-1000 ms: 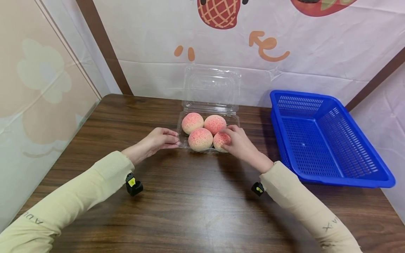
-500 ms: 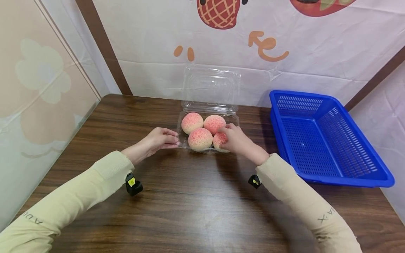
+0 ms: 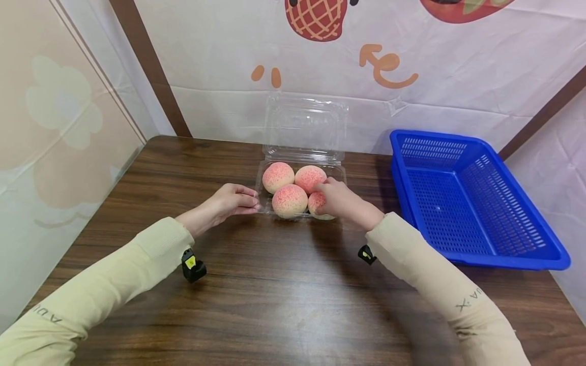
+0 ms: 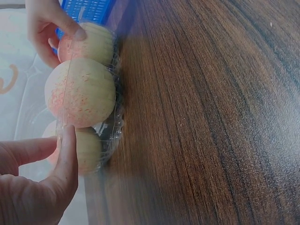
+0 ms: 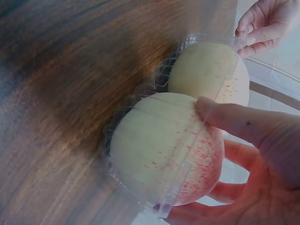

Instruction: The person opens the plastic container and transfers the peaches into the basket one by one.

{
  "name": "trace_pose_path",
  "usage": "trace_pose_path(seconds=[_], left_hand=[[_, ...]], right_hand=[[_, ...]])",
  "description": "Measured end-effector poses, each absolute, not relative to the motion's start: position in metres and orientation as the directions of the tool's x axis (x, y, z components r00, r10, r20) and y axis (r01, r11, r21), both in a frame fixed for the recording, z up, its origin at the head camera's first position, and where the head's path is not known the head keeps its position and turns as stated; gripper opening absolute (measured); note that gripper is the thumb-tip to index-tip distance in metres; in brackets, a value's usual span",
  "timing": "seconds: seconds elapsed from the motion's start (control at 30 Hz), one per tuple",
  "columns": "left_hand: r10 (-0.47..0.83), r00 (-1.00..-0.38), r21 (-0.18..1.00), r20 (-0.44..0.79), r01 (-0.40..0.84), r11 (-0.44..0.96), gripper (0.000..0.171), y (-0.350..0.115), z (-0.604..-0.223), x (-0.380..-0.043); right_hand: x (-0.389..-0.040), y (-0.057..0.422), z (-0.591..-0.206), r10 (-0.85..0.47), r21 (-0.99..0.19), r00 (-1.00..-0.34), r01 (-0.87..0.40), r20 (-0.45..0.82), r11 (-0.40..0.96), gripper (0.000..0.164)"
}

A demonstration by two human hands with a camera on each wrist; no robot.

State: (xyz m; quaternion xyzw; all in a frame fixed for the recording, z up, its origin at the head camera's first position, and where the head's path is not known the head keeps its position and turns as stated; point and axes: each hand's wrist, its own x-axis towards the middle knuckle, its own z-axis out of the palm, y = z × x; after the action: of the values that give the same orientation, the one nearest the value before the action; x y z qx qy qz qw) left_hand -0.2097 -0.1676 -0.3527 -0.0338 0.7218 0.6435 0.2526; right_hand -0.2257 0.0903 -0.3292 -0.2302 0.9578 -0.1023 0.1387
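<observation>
A clear plastic clamshell box [image 3: 305,127] stands at the far side of the table with its lid raised against the backdrop. Several pink-and-cream peaches sit in its base, among them a front-left peach [image 3: 289,202] and a front-right peach [image 3: 317,204]. My left hand [image 3: 229,201] pinches the box's left rim between thumb and fingers, as the left wrist view also shows. With my right hand [image 3: 345,203] I grip the front-right peach; in the right wrist view the thumb lies on its near side and the fingers curve round the far side. That peach rests inside the box.
A blue perforated plastic basket [image 3: 430,254] stands to the right of the box, near my right forearm. The wooden table [image 3: 274,305] stretches in front of the box. Behind it hangs a printed cloth backdrop [image 3: 206,61].
My right wrist and forearm have swung slightly left while the fingers stay at the front-right peach. The left hand, the box and the other peaches have stayed in place.
</observation>
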Motion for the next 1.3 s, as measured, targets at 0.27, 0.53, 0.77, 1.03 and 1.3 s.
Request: trace_pose_path(seconds=[0.27, 0.53, 0.77, 1.03, 1.3], left_hand=[[0.272, -0.871, 0.911, -0.41, -0.378, 0.164, 0.04, -0.168, -0.353, -0.21], [0.274, -0.872, 0.913, -0.405, -0.375, 0.158, 0.041, -0.168, -0.353, -0.21], [0.276, -0.87, 0.912, -0.41, -0.383, 0.148, 0.041, -0.168, -0.353, -0.21], [0.274, -0.872, 0.914, -0.405, -0.379, 0.145, 0.041, -0.168, -0.353, -0.21], [0.282, -0.877, 0.921, -0.389, -0.365, 0.135, 0.041, -0.169, -0.356, -0.21]], right_hand=[[-0.231, 0.084, -0.329, -0.444, -0.235, -0.849, -0.387, -0.287, 0.892, 0.052], [-0.237, 0.08, -0.329, -0.455, -0.21, -0.825, -0.406, -0.334, 0.89, 0.05], [-0.239, 0.079, -0.326, -0.467, -0.201, -0.806, -0.422, -0.364, 0.884, 0.048], [-0.241, 0.079, -0.326, -0.484, -0.193, -0.794, -0.444, -0.367, 0.875, 0.047], [-0.242, 0.079, -0.327, -0.499, -0.187, -0.81, -0.462, -0.308, 0.867, 0.042]])
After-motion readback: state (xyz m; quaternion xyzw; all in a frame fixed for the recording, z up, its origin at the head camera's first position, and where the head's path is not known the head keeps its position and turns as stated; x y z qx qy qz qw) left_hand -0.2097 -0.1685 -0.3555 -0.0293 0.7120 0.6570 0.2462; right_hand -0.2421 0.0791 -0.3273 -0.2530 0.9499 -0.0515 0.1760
